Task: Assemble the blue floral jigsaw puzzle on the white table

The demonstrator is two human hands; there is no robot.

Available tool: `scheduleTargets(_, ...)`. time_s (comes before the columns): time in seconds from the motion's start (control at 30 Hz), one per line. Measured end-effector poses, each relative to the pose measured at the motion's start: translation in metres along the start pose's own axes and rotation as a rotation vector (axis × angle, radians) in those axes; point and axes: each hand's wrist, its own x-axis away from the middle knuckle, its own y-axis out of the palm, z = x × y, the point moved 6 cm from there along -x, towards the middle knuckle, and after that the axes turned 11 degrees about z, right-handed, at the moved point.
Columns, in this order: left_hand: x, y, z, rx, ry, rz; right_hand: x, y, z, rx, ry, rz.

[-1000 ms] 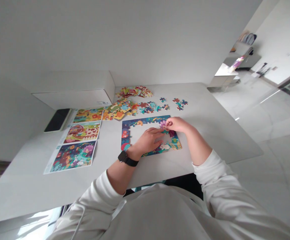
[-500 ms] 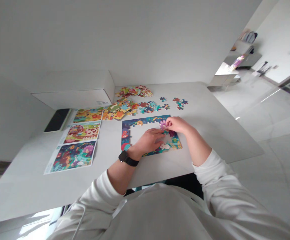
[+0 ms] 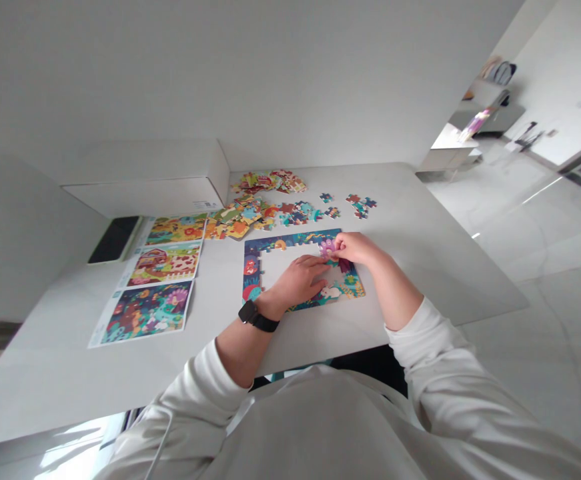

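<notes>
A partly built jigsaw puzzle lies on the white table, its colourful border joined around a bare white middle. My right hand pinches a purple-pink jigsaw piece at the puzzle's upper right. My left hand, with a black watch on its wrist, lies flat over the puzzle's lower middle. Its fingertips reach towards the right hand, and what lies beneath them is hidden. Loose jigsaw pieces are heaped beyond the puzzle.
Three printed picture sheets lie left of the puzzle. A white box and a dark phone or tablet stand at the far left. More scattered pieces lie at the far right of the table.
My left hand has shifted slightly to the right over the puzzle. My right hand stays on the purple-pink piece.
</notes>
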Motion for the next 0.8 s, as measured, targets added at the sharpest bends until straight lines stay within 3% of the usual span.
scheduleTargets(0.27,0.0026,-0.0030,-0.0045,-0.061,-0.073,0.004,-0.0003,-0.0047,0.0105,0.038,-0.004,-0.056)
scheduleTargets(0.8,0.0042,-0.0008,-0.0061,-0.071,-0.062,-0.015,0.0019,-0.0030,0.0076,-0.010,-0.023,-0.097)
